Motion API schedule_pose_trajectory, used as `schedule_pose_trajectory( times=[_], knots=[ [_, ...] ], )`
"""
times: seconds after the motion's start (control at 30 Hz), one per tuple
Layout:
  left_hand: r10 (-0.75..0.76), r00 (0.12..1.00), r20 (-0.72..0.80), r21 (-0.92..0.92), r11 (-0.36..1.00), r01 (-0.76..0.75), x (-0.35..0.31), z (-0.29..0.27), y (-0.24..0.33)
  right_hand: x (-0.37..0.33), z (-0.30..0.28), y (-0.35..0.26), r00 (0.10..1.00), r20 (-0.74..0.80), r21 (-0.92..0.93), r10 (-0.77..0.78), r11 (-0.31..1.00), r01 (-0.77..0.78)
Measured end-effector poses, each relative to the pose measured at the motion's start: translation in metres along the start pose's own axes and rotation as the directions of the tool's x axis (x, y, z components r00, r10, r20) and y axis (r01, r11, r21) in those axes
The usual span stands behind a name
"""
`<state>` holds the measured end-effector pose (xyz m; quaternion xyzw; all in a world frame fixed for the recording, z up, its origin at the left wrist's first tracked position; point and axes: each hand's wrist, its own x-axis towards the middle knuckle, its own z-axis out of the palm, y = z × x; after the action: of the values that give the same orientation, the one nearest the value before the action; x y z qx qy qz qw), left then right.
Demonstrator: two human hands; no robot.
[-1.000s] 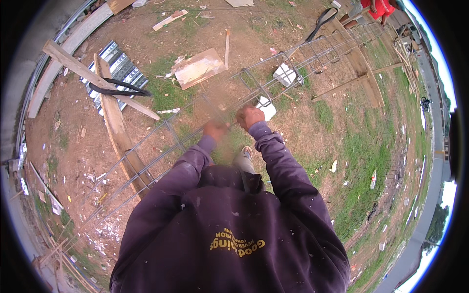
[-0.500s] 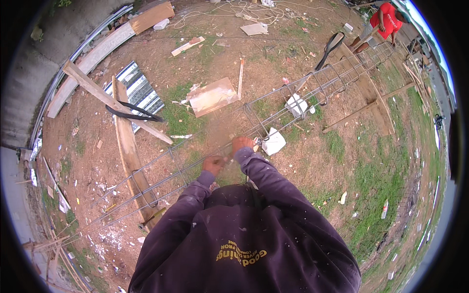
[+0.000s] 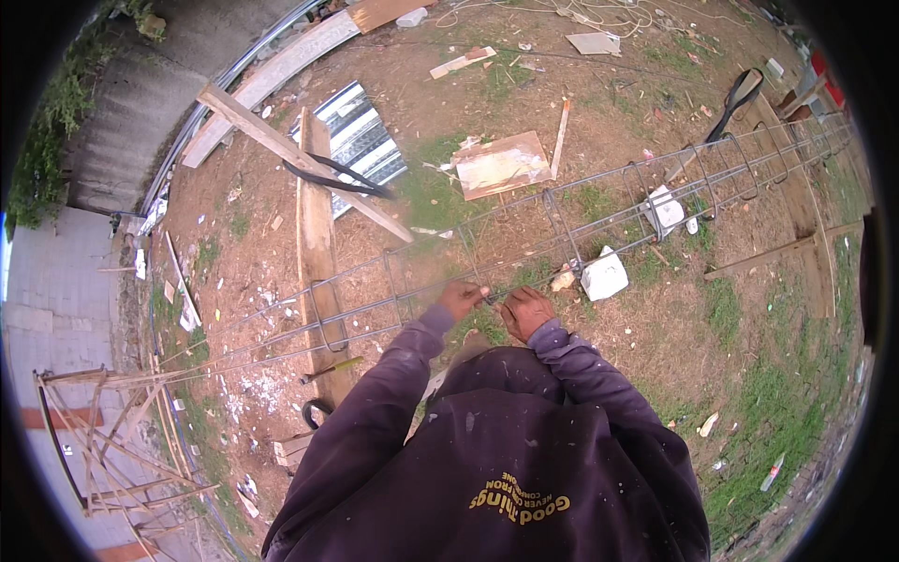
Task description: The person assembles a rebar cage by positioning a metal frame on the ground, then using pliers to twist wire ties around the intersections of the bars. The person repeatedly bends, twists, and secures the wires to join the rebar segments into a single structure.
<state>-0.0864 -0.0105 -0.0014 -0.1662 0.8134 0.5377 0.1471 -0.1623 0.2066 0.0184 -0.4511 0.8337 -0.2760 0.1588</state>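
A long cage of steel reinforcing bars (image 3: pixel 646 214) with square stirrups runs from the lower left to the upper right, in front of my body. My left hand (image 3: pixel 461 300) is at the near bars, its thumb and fingertips pinched together; what they hold is too small to make out. Close beside it, my right hand (image 3: pixel 527 313) is curled with its fingertips toward the left ones, at the same bar. Any small piece between the fingers is hidden. A stirrup (image 3: pixel 562 225) stands on the bars just beyond my right hand.
A wooden plank (image 3: pixel 316 225) crosses under the cage at left, a yellow-handled tool (image 3: pixel 332 370) on it. White blocks (image 3: pixel 604 273) lie beside the cage at right. Beyond are a plywood piece (image 3: pixel 504 166) and corrugated sheet metal (image 3: pixel 361 136). A red-clothed person (image 3: pixel 826 82) shows at the far right.
The view has swung left, so the scene sits farther right. My hands have drawn away from the stirrup by the white block and come fingertip to fingertip along the bar.
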Motion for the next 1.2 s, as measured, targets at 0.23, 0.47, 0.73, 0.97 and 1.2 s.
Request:
schedule_pose_trajectory(
  times=[0.23,0.47,0.73,0.97,1.2],
  knots=[
    [-0.071,0.997,0.041,-0.053,0.996,0.073,-0.003,0.002,0.017,-0.034,0.025,0.016,0.99,0.131,-0.099,0.045,0.995,-0.032],
    [0.055,0.998,-0.024,0.096,0.994,-0.052,0.004,-0.001,-0.007,-0.02,0.025,-0.006,1.0,-0.004,-0.237,-0.019,0.971,0.017],
    [0.204,0.968,-0.147,0.075,0.978,-0.195,0.001,0.013,-0.011,-0.037,0.053,-0.07,0.89,-0.258,0.138,0.376,0.926,-0.351],
    [0.317,0.93,-0.183,0.186,0.941,-0.284,-0.004,0.018,-0.004,-0.029,0.043,-0.105,0.899,-0.39,0.032,0.199,0.979,-0.203],
    [0.31,0.933,-0.18,0.221,0.938,-0.269,-0.004,0.018,0.0,0.005,0.081,-0.04,0.495,-0.478,0.437,0.726,0.685,-0.583]
  ],
)
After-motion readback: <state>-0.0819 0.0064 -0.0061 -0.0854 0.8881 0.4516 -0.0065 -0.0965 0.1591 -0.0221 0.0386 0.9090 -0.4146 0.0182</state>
